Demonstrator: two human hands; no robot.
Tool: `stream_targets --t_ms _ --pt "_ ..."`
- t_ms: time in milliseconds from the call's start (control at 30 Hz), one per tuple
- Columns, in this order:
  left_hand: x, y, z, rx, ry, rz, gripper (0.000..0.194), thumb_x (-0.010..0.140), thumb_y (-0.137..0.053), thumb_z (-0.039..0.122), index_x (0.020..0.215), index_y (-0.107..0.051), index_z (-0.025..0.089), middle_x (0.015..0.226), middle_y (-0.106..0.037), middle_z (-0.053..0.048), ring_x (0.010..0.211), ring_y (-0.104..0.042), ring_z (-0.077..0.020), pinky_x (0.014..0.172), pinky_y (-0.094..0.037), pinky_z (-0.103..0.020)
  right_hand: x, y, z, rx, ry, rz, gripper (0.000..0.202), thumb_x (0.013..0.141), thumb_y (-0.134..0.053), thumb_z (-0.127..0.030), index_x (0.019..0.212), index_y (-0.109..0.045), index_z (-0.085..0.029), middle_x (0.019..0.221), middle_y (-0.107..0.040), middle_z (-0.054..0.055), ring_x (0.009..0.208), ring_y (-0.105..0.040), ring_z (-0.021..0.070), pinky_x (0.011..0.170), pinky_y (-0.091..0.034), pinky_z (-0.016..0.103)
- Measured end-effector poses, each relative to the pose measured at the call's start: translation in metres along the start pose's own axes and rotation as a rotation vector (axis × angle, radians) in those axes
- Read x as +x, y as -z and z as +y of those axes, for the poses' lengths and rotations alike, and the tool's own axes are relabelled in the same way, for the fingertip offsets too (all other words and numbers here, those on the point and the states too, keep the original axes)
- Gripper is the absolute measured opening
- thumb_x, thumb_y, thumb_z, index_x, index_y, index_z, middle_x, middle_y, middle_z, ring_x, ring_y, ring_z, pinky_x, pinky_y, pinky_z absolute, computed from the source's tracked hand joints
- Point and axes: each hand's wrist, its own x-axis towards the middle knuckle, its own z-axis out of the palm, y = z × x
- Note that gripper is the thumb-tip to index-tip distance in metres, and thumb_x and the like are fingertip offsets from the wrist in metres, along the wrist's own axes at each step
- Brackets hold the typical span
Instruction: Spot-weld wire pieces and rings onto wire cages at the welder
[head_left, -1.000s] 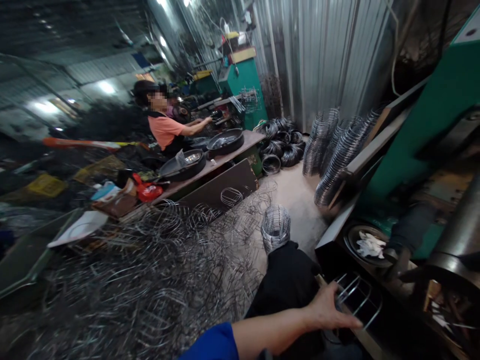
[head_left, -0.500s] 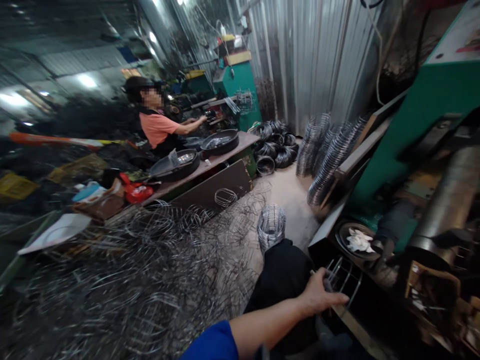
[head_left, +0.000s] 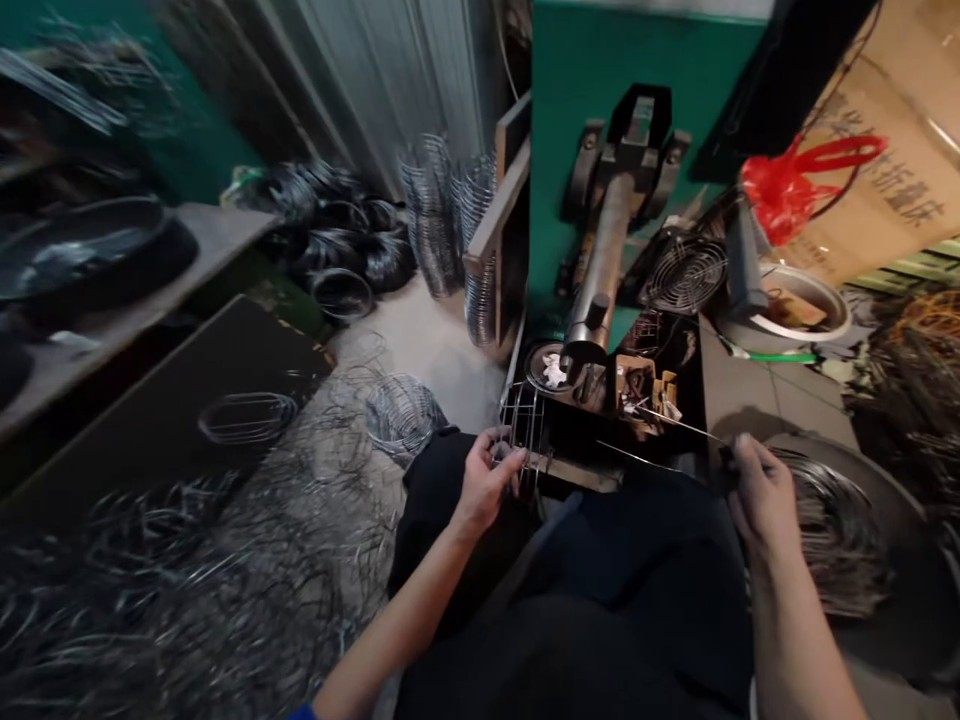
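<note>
My left hand is closed on a small wire frame with several parallel bars, held upright above my left knee. My right hand pinches a thin metal wire that points left toward the machine. A second thin length runs below it; I cannot tell whether both belong to one bent piece. Just beyond both hands is the machine's steel arm, jutting from a green body. Beside my right hand lies a pile of wire rings in a large dark round pan.
Loose wire frames cover the floor at left. A wire basket-like stack stands by my left knee, with tall wire stacks behind. A white bucket, red plastic bag and cardboard box are at right.
My view has swung right, from the co-worker's bench to the machine. My right hand with the thin wire has come into view. My left hand still holds the wire frame.
</note>
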Motion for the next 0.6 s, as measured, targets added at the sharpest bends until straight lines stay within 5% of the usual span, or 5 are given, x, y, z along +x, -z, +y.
stream_targets --t_ms 233,600 --pt "-0.011 -0.01 0.023 -0.075 0.004 -0.026 0.056 0.071 -0.084 0.039 0.113 -0.053 0.017 0.068 -0.05 0.009 0.037 -0.044 -0.0049 0.032 -0.038 -0.018 -0.015 -0.02 -0.013 0.011 -0.019 -0.04 0.049 0.082 -0.075 -0.053 0.06 -0.047 -0.019 0.059 -0.036 -0.004 0.055 -0.03 0.0111 0.052 -0.023 0.026" --pt "-0.009 -0.024 0.02 -0.038 -0.021 -0.088 0.058 0.074 -0.084 0.038 0.118 -0.051 0.017 0.072 -0.049 0.009 0.039 -0.047 -0.0047 0.034 -0.041 -0.018 -0.007 -0.066 0.006 0.052 0.134 -0.157 0.059 0.079 -0.078 -0.05 0.056 -0.032 -0.02 0.06 -0.027 -0.005 0.059 -0.025 0.0116 0.058 -0.022 0.029"
